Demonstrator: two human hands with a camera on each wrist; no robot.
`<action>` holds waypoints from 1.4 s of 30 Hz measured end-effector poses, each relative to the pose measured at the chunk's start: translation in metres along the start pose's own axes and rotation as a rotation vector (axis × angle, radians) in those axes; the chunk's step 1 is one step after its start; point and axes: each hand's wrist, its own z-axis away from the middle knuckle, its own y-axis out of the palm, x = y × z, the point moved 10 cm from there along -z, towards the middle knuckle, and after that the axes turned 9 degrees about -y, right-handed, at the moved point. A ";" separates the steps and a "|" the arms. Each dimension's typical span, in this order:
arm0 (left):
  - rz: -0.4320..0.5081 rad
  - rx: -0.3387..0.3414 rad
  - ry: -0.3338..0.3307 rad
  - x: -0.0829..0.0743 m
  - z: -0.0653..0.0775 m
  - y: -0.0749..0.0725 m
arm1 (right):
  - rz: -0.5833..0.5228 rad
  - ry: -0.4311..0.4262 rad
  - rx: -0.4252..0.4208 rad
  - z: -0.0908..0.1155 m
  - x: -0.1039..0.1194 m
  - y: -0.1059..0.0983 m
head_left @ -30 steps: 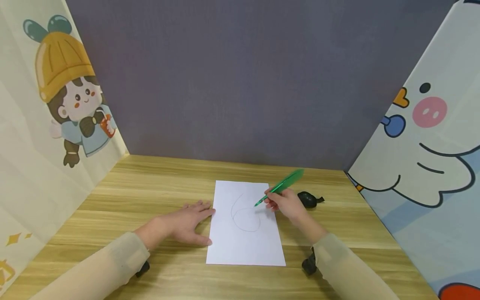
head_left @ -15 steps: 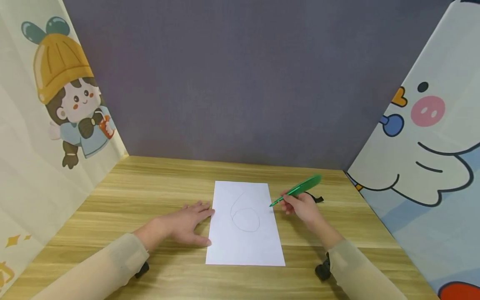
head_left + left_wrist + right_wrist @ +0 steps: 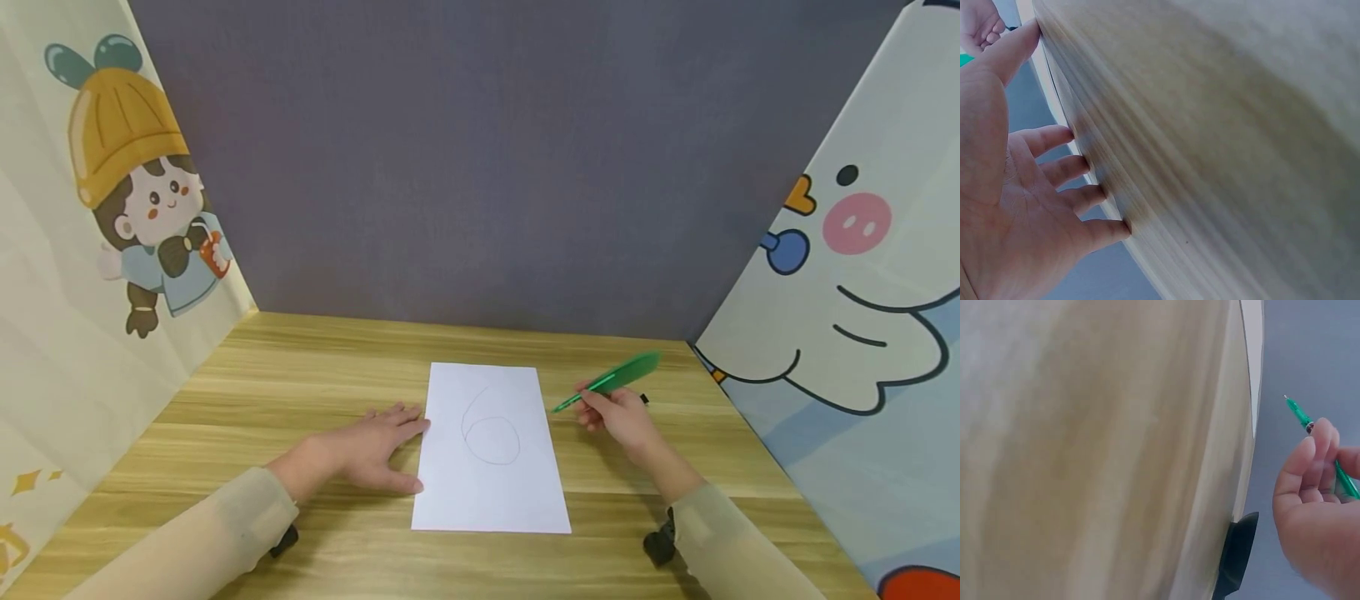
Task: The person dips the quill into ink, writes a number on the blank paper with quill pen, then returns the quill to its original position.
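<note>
A white sheet of paper (image 3: 491,500) lies on the table, bearing a thin pencil-like line shaped as a 6 (image 3: 519,437). My left hand (image 3: 378,450) rests beside it with spread fingers, index tip and thumb tip at the sheet's left edge. In the left wrist view, the left fingertips (image 3: 1100,194) touch the tabletop. To the right of the sheet, my right hand (image 3: 621,419) pinches a green pen (image 3: 628,372) with a feather-shaped top. The pen's tip points left, raised above the table in the right wrist view, where its green barrel (image 3: 1299,414) shows.
A dark object (image 3: 1238,553) sits on the table behind my right hand, mostly hidden in the head view. A grey panel (image 3: 480,167) stands along the table's back. Printed cloth walls (image 3: 862,333) flank both sides. Black wrist devices (image 3: 660,546) hang under the sleeves.
My right hand has lifted the pen off the sheet and moved right, past its edge, now covering most of the dark object. The loop of the 6 is closed. My left hand stays put.
</note>
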 end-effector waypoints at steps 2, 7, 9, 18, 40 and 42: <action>0.000 0.000 0.001 0.000 0.000 0.000 | -0.003 -0.011 0.000 0.000 0.002 -0.002; 0.006 0.000 -0.002 0.000 0.001 0.000 | -0.007 -0.029 0.004 -0.001 0.006 -0.004; 0.008 0.000 -0.003 0.000 0.002 -0.001 | -0.003 -0.029 0.007 -0.001 0.006 -0.005; 0.006 0.001 -0.006 0.000 0.002 -0.001 | -0.032 -0.076 0.047 0.001 0.007 -0.012; 0.001 0.004 -0.010 0.001 0.001 0.002 | 0.076 -0.104 0.125 0.005 0.007 -0.026; 0.000 0.005 -0.011 0.002 0.000 0.002 | 0.060 -0.105 0.155 0.007 0.008 -0.024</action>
